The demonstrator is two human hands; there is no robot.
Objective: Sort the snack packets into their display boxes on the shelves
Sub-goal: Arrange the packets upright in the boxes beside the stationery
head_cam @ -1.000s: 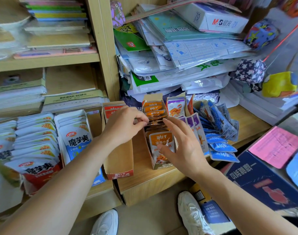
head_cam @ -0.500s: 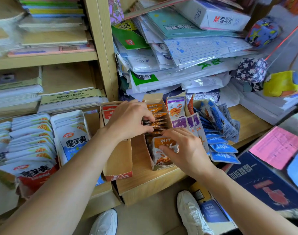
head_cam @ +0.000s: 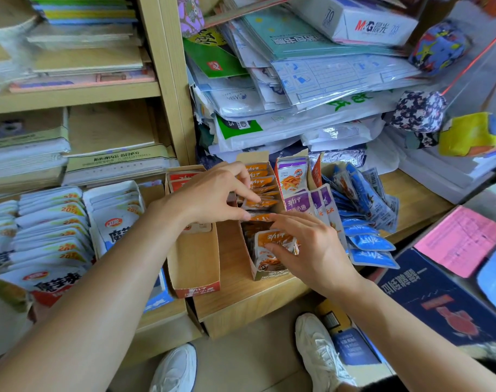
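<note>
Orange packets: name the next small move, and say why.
Probably push the front packet back against the row. The right hand grips it at the front of the box, the left hand pinches the leaning orange packets farther back, and a gap lies between them.

The wooden shelf (head_cam: 410, 199) is bearing a red-fronted box (head_cam: 197, 261) and an orange-packet box (head_cam: 270, 275). Blue packets (head_cam: 369, 243) are lying loose farther right.
</note>
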